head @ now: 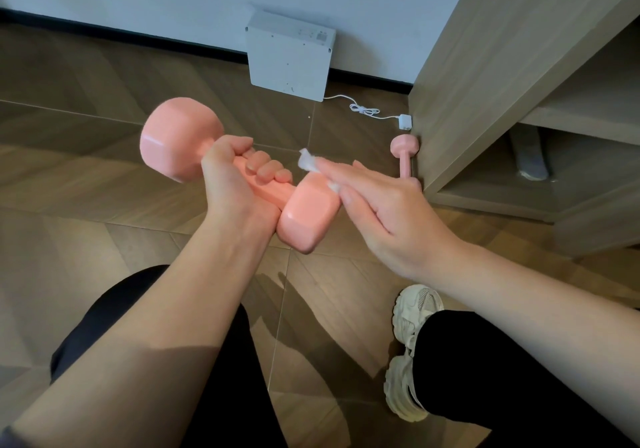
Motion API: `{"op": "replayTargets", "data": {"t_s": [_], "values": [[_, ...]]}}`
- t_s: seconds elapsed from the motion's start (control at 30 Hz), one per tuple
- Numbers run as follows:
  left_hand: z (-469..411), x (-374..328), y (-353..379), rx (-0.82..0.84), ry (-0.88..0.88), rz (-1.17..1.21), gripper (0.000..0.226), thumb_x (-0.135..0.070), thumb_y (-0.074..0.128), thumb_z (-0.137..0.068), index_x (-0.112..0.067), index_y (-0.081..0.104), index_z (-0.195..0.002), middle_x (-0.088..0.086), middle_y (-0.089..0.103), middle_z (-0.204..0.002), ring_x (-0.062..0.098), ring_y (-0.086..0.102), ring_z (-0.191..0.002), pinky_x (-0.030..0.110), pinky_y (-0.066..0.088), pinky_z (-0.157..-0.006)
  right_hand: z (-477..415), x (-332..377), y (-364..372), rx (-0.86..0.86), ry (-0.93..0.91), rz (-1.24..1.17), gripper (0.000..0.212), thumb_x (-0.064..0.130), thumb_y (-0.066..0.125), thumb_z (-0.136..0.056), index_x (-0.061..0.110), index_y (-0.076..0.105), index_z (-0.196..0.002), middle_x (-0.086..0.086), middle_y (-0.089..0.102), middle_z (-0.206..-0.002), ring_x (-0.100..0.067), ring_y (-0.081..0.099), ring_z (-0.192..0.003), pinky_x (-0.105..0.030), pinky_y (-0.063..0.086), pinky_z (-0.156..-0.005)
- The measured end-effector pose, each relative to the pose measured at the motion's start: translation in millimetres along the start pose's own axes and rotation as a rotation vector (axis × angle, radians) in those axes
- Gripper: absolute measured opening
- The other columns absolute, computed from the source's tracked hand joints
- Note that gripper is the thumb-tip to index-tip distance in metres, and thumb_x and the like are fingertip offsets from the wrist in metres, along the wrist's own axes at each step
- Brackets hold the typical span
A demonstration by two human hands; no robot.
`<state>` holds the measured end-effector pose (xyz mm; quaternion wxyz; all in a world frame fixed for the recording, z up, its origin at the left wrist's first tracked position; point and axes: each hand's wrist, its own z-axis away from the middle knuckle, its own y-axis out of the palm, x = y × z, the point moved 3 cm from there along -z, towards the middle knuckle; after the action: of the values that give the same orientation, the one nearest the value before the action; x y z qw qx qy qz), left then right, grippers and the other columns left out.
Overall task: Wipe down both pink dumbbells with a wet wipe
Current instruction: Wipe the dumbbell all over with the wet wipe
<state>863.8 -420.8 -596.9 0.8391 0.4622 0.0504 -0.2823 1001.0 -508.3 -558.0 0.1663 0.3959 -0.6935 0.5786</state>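
My left hand (239,174) grips the handle of a pink dumbbell (304,215), held above the floor with one head up left and the other down right. My right hand (381,202) presses a crumpled white wet wipe (309,161) flat against the near head's upper right side; most of the wipe is hidden under my fingers. The second pink dumbbell (404,151) stands on end on the floor against the wooden cabinet's corner, its lower head hidden behind my right hand.
A wooden cabinet (485,77) with open shelves rises at right. A white box (291,56) leans on the wall, with a white cable and adapter (405,122) on the wood floor. My dark-trousered knees and a white sneaker (412,350) are below.
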Motion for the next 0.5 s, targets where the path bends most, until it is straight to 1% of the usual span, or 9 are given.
{"op": "replayTargets", "data": {"t_s": [0.07, 0.13, 0.2, 0.23, 0.27, 0.37, 0.4, 0.47, 0.5], "values": [[-1.0, -0.6, 1.4, 0.009, 0.001, 0.021, 0.033, -0.009, 0.042, -0.085, -0.018, 0.029, -0.055, -0.006, 0.023, -0.046, 0.011, 0.021, -0.036, 0.02, 0.029, -0.04, 2.8, 2.9, 5.4, 0.031, -0.106, 0.086, 0.037, 0.004, 0.042, -0.101, 0.0, 0.05, -0.137, -0.004, 0.05, -0.143, -0.02, 0.044, -0.138, -0.049, 0.03, -0.116], [-1.0, -0.4, 1.9, 0.011, 0.003, 0.035, 0.034, -0.008, 0.042, -0.085, -0.017, 0.029, -0.054, -0.006, 0.023, -0.046, 0.011, 0.021, -0.036, 0.02, 0.029, -0.039, 1.9, -3.2, 6.2, 0.046, -0.072, 0.068, 0.037, 0.004, 0.043, -0.101, 0.0, 0.051, -0.137, -0.011, 0.05, -0.144, -0.02, 0.041, -0.139, -0.038, 0.029, -0.118], [0.0, 0.6, 1.9, 0.017, 0.007, 0.002, 0.031, -0.009, 0.041, -0.085, -0.018, 0.028, -0.057, -0.006, 0.022, -0.046, 0.012, 0.02, -0.036, 0.02, 0.028, -0.04, -0.3, -7.4, 2.5, -0.004, 0.068, -0.042, 0.037, 0.008, 0.042, -0.101, 0.003, 0.054, -0.135, -0.003, 0.057, -0.137, -0.011, 0.049, -0.132, -0.012, 0.024, -0.111], [0.7, 1.1, 2.0, 0.023, 0.006, -0.016, 0.031, -0.01, 0.041, -0.084, -0.018, 0.028, -0.057, -0.006, 0.022, -0.046, 0.012, 0.02, -0.037, 0.02, 0.027, -0.04, -0.6, -8.3, 0.0, -0.023, 0.087, -0.054, 0.036, 0.008, 0.042, -0.101, 0.002, 0.055, -0.134, 0.0, 0.058, -0.134, -0.008, 0.051, -0.128, -0.005, 0.024, -0.106], [1.2, 1.2, 2.6, 0.031, 0.002, -0.023, 0.033, -0.011, 0.041, -0.084, -0.018, 0.029, -0.055, -0.007, 0.022, -0.046, 0.012, 0.019, -0.037, 0.021, 0.027, -0.04, -0.4, -7.4, -1.5, -0.034, 0.075, -0.039, 0.036, 0.006, 0.043, -0.1, 0.001, 0.055, -0.133, 0.001, 0.057, -0.132, -0.008, 0.052, -0.126, -0.006, 0.026, -0.106], [1.4, 0.3, 2.8, 0.051, -0.004, 0.002, 0.04, -0.011, 0.041, -0.083, -0.018, 0.032, -0.046, -0.007, 0.022, -0.045, 0.011, 0.02, -0.037, 0.022, 0.027, -0.04, 3.9, -4.8, -0.9, -0.03, -0.036, 0.065, 0.037, 0.003, 0.044, -0.099, -0.002, 0.051, -0.136, -0.004, 0.056, -0.135, -0.015, 0.054, -0.127, -0.022, 0.036, -0.11], [1.8, 0.0, 2.9, 0.055, 0.0, 0.008, 0.04, -0.011, 0.041, -0.084, -0.018, 0.032, -0.046, -0.007, 0.022, -0.045, 0.012, 0.02, -0.037, 0.022, 0.027, -0.04, 3.9, -6.2, -0.6, -0.029, -0.006, 0.023, 0.038, 0.006, 0.044, -0.1, -0.001, 0.051, -0.136, -0.003, 0.057, -0.135, -0.012, 0.055, -0.126, -0.02, 0.035, -0.109], [2.5, -0.1, 2.9, 0.068, 0.014, 0.01, 0.039, -0.011, 0.041, -0.085, -0.018, 0.031, -0.048, -0.007, 0.022, -0.045, 0.012, 0.02, -0.038, 0.022, 0.027, -0.04, 2.1, -8.1, 1.9, 0.006, 0.137, -0.128, 0.041, 0.02, 0.049, -0.099, 0.007, 0.051, -0.138, 0.018, 0.062, -0.123, 0.004, 0.055, -0.116, -0.011, 0.032, -0.102], [2.9, -0.2, 2.9, 0.081, 0.024, 0.016, 0.039, -0.011, 0.041, -0.085, -0.018, 0.031, -0.048, -0.007, 0.022, -0.045, 0.012, 0.02, -0.038, 0.023, 0.027, -0.04, 1.5, -8.9, 5.1, 0.05, 0.205, -0.205, 0.047, 0.028, 0.054, -0.096, 0.013, 0.049, -0.14, 0.026, 0.06, -0.117, 0.007, 0.054, -0.113, -0.011, 0.032, -0.099]]}}
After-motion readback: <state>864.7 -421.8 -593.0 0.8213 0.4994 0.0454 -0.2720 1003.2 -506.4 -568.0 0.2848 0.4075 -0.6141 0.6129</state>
